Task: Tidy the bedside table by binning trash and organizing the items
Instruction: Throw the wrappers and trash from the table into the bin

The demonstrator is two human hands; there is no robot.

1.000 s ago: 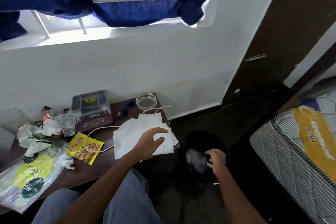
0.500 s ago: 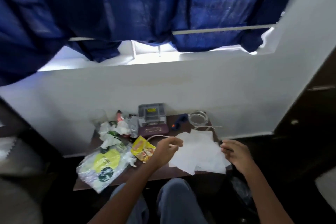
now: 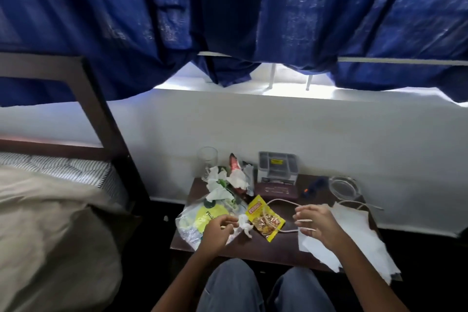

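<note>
A dark wooden bedside table (image 3: 253, 248) stands under the window. My left hand (image 3: 217, 232) has its fingers curled on the crumpled white end of a clear plastic bag (image 3: 200, 218) with yellow and green print, at the table's front left. My right hand (image 3: 314, 223) hovers with loosely curled fingers over a white cable (image 3: 281, 201) and holds nothing. Between my hands lies a yellow snack packet (image 3: 264, 219). White paper sheets (image 3: 354, 243) overhang the table's right front corner. Crumpled tissues and wrappers (image 3: 220, 182) are piled at the back left.
Along the back of the table stand a drinking glass (image 3: 207, 159), a grey organizer tray (image 3: 277, 167), a maroon case (image 3: 276, 191), a blue object (image 3: 314, 186) and a clear round dish (image 3: 344, 186). A bed (image 3: 50, 210) is close on the left. My knees are below the table.
The view swung left from the black bin back to the table. My left hand left the papers for the plastic bag. My right hand came up from the bin to over the cable.
</note>
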